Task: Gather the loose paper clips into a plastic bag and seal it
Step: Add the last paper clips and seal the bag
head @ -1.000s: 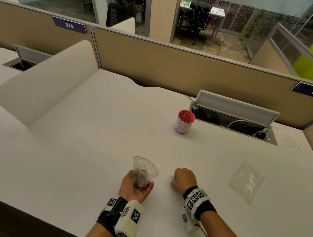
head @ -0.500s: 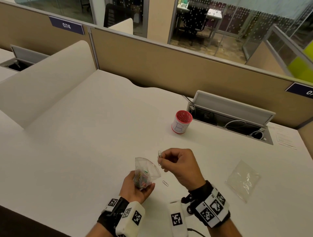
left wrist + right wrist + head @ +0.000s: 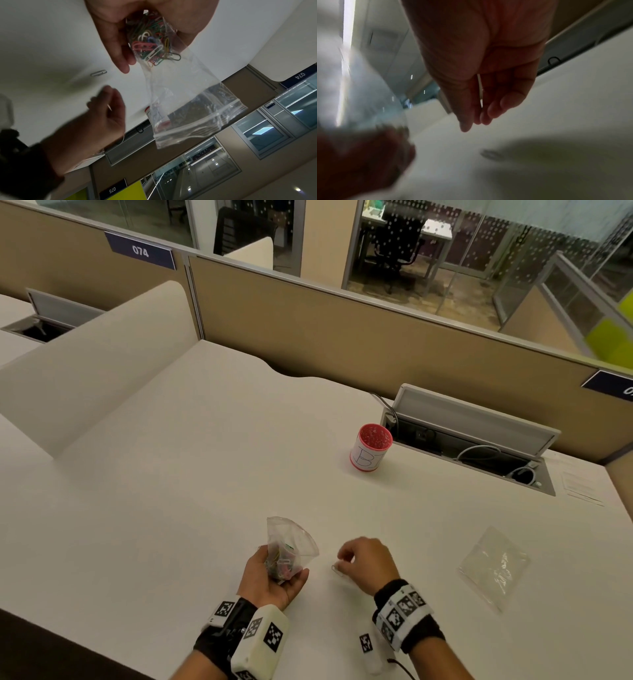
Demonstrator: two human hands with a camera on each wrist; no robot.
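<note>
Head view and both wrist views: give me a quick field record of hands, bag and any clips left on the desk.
left hand: grips the plastic bag at its lower part, mouth up and unsealed
bag contents: coloured paper clips bunched at the bottom
right hand: above the desk, fingers loosely curled, holds nothing
loose paper clip: one, flat on the desk beside the right hand
spare bag: flat on the desk
red cup: upright on the desk
</note>
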